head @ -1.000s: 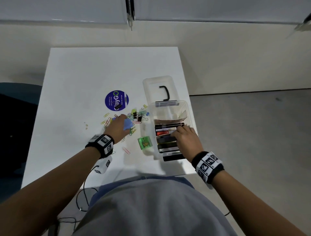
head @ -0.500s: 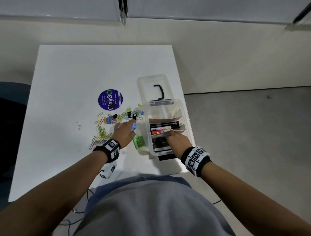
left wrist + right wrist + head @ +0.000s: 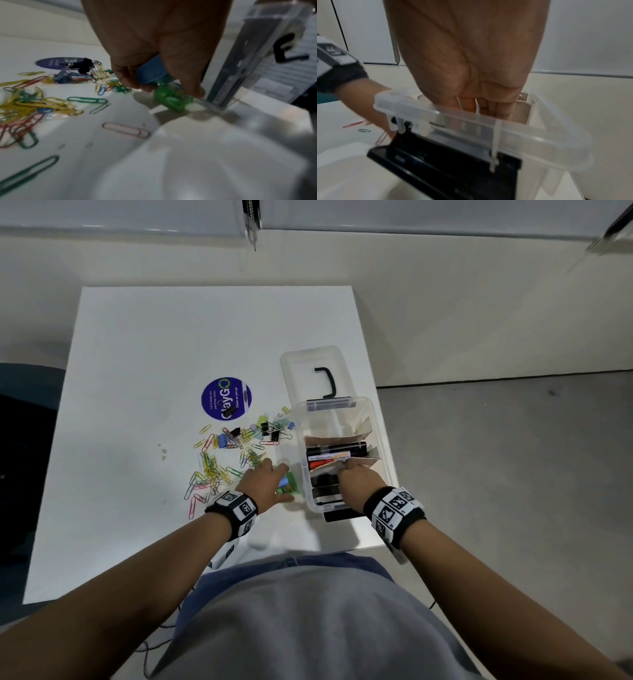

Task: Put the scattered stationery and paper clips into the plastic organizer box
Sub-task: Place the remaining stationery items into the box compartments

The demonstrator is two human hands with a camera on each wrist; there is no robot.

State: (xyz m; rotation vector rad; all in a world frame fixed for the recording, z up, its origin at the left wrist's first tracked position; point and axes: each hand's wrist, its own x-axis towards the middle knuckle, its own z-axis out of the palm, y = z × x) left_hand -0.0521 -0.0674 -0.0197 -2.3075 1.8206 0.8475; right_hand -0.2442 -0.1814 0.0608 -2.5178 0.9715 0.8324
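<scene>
Colourful paper clips and binder clips lie scattered left of the clear organizer box. Inside it, cardboard dividers separate markers. My left hand grips a blue piece, and its fingertips touch a small green translucent case beside the box's left wall. My right hand reaches into the box, fingers pointing straight down against a divider. Its fingertips are hidden behind the rim.
The box's lid lies open behind it, black handle up. A black latch hangs at the box's near end. A round purple sticker with a black binder clip on it sits behind the clips. The table's right edge runs close to the box.
My left hand has carried the blue piece from the clip pile back to the green case. My right hand has slid nearer within the box.
</scene>
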